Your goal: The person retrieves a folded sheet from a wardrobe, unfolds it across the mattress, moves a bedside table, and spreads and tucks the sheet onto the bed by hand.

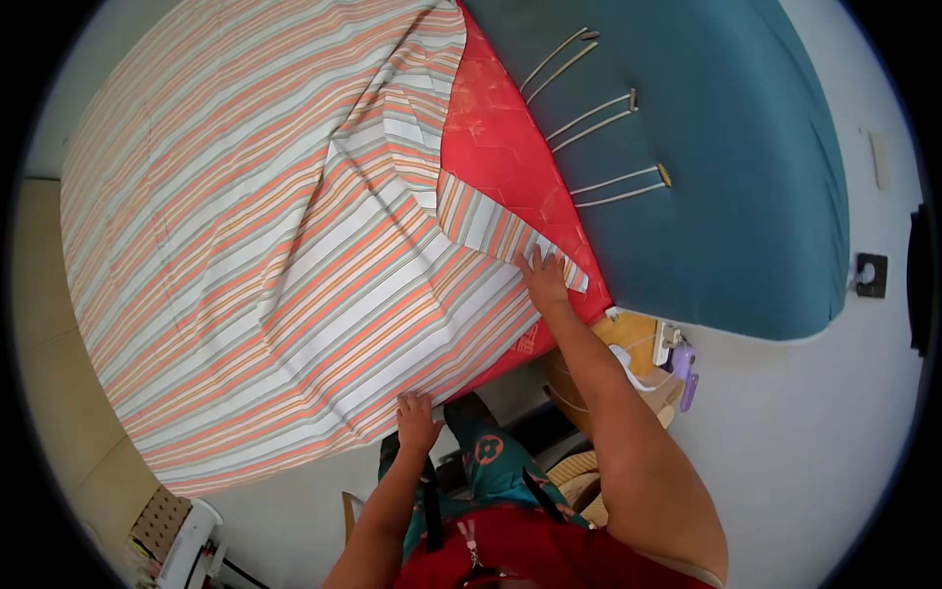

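A striped bed sheet (324, 265) in white, orange and grey-green lies wrinkled over a red mattress (500, 147). Its edge near the headboard is folded over, leaving a strip of red bare. My right hand (543, 282) rests on the sheet beside that folded flap (496, 224), fingers spread. At the near edge of the bed, my left hand (417, 422) lies with its fingers stretched out on the sheet's border. Neither hand grasps the cloth.
A teal padded headboard (726, 187) with several light metal brackets or handles stands at the right. Below it, a wooden bedside table (638, 339) holds a power strip (664, 344) and a purple item (685, 368). A white object (186, 535) stands at lower left. A wall socket (869, 276) is at right.
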Action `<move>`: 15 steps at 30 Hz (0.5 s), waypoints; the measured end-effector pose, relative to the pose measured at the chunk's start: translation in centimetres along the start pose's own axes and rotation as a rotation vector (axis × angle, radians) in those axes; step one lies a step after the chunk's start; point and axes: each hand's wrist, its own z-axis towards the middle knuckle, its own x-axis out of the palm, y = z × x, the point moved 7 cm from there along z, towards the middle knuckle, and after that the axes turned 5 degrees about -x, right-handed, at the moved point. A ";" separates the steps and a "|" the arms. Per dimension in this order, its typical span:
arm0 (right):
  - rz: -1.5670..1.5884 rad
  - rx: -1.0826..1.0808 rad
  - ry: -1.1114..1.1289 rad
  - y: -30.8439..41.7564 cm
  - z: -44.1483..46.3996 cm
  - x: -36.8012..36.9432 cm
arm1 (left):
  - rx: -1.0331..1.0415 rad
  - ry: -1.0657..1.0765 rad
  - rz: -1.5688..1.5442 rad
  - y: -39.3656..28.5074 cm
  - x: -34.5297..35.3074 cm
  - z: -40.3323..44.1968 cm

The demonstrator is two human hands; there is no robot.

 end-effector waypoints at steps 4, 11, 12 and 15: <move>-0.190 -0.138 -0.254 -0.2 2.2 1.4 | -0.023 -0.115 0.406 -0.7 2.4 1.8; 0.417 0.189 -0.123 -6.7 5.6 1.9 | 0.205 -0.008 0.348 0.2 5.9 2.3; 0.490 0.367 -0.087 -8.7 4.0 1.7 | 0.246 0.026 0.326 0.4 6.4 2.1; 0.444 0.485 0.346 -14.1 -1.6 4.9 | 0.234 0.264 -0.135 0.5 5.2 1.4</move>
